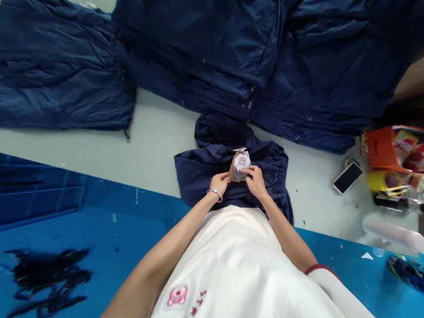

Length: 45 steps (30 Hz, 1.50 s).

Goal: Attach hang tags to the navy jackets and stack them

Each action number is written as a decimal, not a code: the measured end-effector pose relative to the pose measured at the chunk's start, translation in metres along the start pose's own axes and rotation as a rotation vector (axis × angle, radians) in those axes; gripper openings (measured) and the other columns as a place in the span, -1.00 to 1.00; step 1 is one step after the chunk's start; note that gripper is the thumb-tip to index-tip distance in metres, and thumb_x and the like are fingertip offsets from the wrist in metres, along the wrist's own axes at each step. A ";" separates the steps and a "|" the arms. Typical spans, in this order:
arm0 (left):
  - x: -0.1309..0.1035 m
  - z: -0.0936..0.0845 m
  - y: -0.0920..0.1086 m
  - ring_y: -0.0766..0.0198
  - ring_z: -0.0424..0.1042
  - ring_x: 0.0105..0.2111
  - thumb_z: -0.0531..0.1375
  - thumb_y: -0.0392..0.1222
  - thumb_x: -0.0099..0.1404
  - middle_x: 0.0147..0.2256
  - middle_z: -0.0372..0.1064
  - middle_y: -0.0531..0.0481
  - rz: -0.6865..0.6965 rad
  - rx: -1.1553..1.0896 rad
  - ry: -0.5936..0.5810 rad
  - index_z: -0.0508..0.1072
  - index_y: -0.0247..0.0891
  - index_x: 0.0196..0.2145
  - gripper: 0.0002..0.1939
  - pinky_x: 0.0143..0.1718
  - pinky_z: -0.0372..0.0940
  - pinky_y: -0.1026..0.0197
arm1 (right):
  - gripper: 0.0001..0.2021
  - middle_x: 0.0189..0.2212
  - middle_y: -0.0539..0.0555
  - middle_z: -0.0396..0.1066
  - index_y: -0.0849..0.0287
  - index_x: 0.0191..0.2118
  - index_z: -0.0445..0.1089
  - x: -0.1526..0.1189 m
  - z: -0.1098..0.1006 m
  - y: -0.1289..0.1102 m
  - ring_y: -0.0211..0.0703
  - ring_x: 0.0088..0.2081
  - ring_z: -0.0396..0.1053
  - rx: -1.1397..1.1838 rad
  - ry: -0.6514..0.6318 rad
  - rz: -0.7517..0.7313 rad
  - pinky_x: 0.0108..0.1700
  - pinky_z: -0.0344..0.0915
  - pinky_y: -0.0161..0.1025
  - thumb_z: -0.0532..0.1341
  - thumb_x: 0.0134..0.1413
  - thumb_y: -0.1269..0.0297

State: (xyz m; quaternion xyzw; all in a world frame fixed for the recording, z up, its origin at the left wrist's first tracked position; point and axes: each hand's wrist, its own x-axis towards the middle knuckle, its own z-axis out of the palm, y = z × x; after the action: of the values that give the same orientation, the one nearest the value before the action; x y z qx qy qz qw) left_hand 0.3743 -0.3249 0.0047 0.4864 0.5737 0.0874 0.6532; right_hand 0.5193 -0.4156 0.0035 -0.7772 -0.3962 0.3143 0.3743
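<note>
A dark blue hooded jacket (198,172) lies folded at the table edge in front of me, its hood (222,129) pointing away. On its chest are hang tags (242,164), a white and grey one with a red logo over a brown one, attached near the collar. My left hand (220,184), with a silver bangle on the wrist, pinches the brown tag's lower left edge. With bent fingers, my right hand (256,181) holds the right side of the white tag.
Piles of dark blue garments (203,42) cover the far side of the table (156,109). At right are a phone (347,177), an orange box (383,150) and bottles (394,233). A blue crate (34,187) and black straps (48,277) are lower left.
</note>
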 end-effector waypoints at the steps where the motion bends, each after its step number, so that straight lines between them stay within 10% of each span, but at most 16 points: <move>1: 0.000 -0.001 -0.002 0.17 0.49 -0.17 0.13 -0.42 0.15 -0.20 0.53 -0.13 0.064 0.118 0.049 0.52 -0.36 -0.14 -0.68 0.00 0.32 0.09 | -0.66 -0.09 0.10 0.27 0.08 -0.25 0.52 -0.001 0.000 0.001 -0.09 -0.01 0.19 -0.028 0.002 0.006 0.15 0.13 -0.11 0.07 -0.09 0.49; 15: 0.000 -0.046 0.006 0.22 0.36 -0.01 -0.05 -0.45 0.19 -0.06 0.43 -0.07 0.663 0.573 0.336 0.48 -0.26 -0.08 -0.56 0.11 0.25 0.09 | -0.70 -0.02 0.18 0.36 0.22 -0.20 0.46 0.021 -0.038 0.013 -0.05 0.02 0.24 -0.307 0.130 0.018 0.12 0.14 -0.14 0.07 -0.05 0.48; 24: 0.043 -0.117 0.030 -0.06 0.22 0.07 0.11 -0.34 0.11 0.06 0.31 -0.22 0.503 1.159 0.277 0.46 -0.32 -0.05 -0.58 0.12 0.18 -0.04 | -0.77 -0.21 0.18 0.46 0.14 -0.17 0.50 0.062 -0.079 0.009 0.01 -0.06 0.28 -0.903 -0.269 0.069 -0.03 0.13 -0.13 0.21 0.04 0.24; 27: 0.045 -0.124 0.030 -0.08 0.19 0.10 0.12 -0.36 0.11 0.14 0.21 -0.25 0.478 1.256 0.319 0.39 -0.34 0.04 -0.51 0.14 0.15 -0.03 | -0.81 -0.11 0.20 0.42 0.12 -0.20 0.50 0.070 -0.079 0.006 0.03 0.00 0.24 -0.980 -0.218 -0.002 0.01 0.08 -0.09 0.20 0.07 0.26; 34: 0.052 -0.132 0.029 0.00 0.30 0.07 0.13 -0.38 0.13 0.27 -0.03 -0.24 0.240 1.180 0.280 -0.16 -0.19 0.33 -0.12 -0.06 0.32 0.10 | -0.05 0.18 0.30 0.18 0.19 0.31 -0.06 0.085 -0.069 0.004 0.14 0.19 0.06 -1.057 -0.144 0.030 0.16 -0.11 0.09 0.39 -0.19 0.18; 40: 0.058 -0.141 0.027 0.00 0.42 -0.07 0.16 -0.32 0.13 0.08 0.22 -0.38 0.110 1.229 0.230 0.27 -0.34 0.10 -0.46 -0.11 0.33 0.10 | -0.79 -0.17 0.32 0.46 0.27 -0.20 0.49 0.077 -0.062 -0.010 0.09 0.02 0.26 -1.122 -0.271 0.022 0.03 0.03 -0.04 0.23 0.00 0.38; 45: 0.050 -0.147 0.028 0.01 0.44 -0.11 0.11 -0.39 0.10 -0.04 0.36 -0.35 0.187 1.203 0.158 0.45 -0.36 -0.17 -0.70 -0.13 0.33 0.11 | -0.82 -0.17 0.31 0.47 0.28 -0.25 0.51 0.059 -0.067 -0.022 0.03 -0.06 0.36 -1.076 -0.241 0.014 -0.09 0.14 -0.16 0.19 0.03 0.44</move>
State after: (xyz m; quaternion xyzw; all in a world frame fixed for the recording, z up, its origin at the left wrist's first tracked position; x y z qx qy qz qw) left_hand 0.2799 -0.1981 0.0110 0.8101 0.5241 -0.1592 0.2093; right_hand 0.5928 -0.3790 0.0454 -0.8201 -0.5358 0.1565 -0.1257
